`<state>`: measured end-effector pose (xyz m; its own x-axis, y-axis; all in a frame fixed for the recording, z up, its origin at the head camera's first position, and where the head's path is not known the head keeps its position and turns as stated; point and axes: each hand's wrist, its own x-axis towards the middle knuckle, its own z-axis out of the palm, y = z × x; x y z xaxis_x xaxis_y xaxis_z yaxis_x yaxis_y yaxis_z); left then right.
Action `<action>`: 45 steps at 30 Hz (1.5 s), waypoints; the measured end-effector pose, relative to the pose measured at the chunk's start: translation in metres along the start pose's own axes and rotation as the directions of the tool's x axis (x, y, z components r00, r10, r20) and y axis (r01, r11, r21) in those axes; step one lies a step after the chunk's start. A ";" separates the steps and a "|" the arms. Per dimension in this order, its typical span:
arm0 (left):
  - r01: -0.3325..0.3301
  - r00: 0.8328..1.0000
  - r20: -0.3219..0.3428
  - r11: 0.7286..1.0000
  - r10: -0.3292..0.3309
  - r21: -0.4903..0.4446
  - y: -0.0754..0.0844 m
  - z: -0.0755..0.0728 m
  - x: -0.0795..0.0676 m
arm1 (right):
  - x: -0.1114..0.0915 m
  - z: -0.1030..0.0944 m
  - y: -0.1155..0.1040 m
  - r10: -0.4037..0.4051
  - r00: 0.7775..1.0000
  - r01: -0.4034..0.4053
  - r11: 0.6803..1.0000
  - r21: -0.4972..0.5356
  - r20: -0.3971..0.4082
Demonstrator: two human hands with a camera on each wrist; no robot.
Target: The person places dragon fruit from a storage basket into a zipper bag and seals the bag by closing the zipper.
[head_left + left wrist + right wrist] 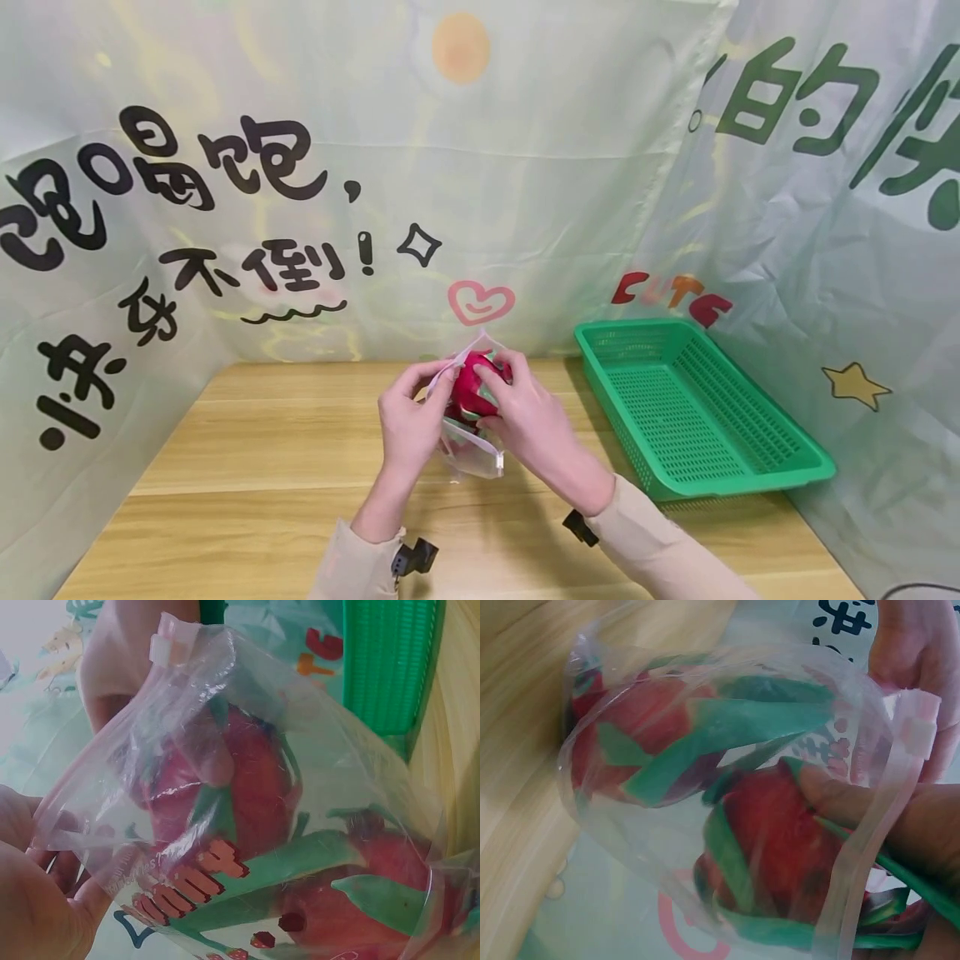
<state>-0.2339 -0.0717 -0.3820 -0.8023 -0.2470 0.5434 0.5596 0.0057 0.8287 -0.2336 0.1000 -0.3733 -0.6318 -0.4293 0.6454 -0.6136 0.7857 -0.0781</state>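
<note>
My right hand (pixel 536 421) grips a red dragon fruit (pixel 472 387) with green scales, at the mouth of a clear slider zip bag (pixel 471 457). In the right wrist view, thumb and fingers reach past the zip strip (pixel 851 889), and this dragon fruit (pixel 772 840) is partly inside the bag. Pinching the bag's edge from the other side is my left hand (pixel 408 417). A second dragon fruit (pixel 360 911) lies deeper in the bag, seen through the film. Pink printed letters (pixel 191 881) mark the bag. A white slider (pixel 160 651) sits at one end of the zip.
A green perforated plastic basket (pixel 660 487) stands on the wooden table (pixel 247 475) to the right. Printed cloth (pixel 525 208) hangs behind the table and along its sides. Small black cameras (pixel 415 557) are strapped at both wrists.
</note>
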 end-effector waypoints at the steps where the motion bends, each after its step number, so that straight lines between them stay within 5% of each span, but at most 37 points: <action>1: 0.008 1.000 -0.004 1.000 -0.008 -0.010 0.001 0.000 0.000 | 0.001 0.001 -0.001 0.020 1.000 -0.020 1.000 0.005 0.009; 6: 0.023 0.999 -0.031 0.999 -0.024 -0.037 0.002 0.000 0.000 | 0.004 0.007 -0.001 0.060 0.998 -0.061 0.997 0.038 0.013; 14: 0.004 0.998 -0.055 1.000 -0.005 -0.019 -0.001 -0.002 0.000 | -0.003 0.014 0.010 -0.035 0.999 0.038 0.991 0.127 -0.025; 18: 0.022 0.998 -0.050 1.000 -0.023 -0.017 0.000 -0.002 -0.001 | -0.007 0.018 0.012 0.003 1.000 0.001 0.991 0.132 -0.028; 34: 0.033 0.998 -0.057 0.999 -0.035 -0.028 -0.001 -0.001 0.000 | -0.010 0.025 0.013 -0.050 0.990 0.038 0.995 -0.093 -0.135; 40: 0.050 0.996 -0.073 0.997 -0.054 -0.055 -0.001 0.000 0.001 | -0.011 0.021 0.018 0.020 0.996 -0.012 0.996 0.087 -0.091; 45: 0.079 0.995 -0.052 0.991 -0.085 -0.108 0.000 0.001 0.001 | -0.015 0.019 0.021 -0.033 0.994 0.053 0.980 0.192 -0.104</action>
<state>-0.2349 -0.0711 -0.3819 -0.8353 -0.2966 0.4630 0.5132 -0.1184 0.8500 -0.2466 0.1144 -0.3991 -0.5581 -0.4063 0.7235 -0.7256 0.6620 -0.1879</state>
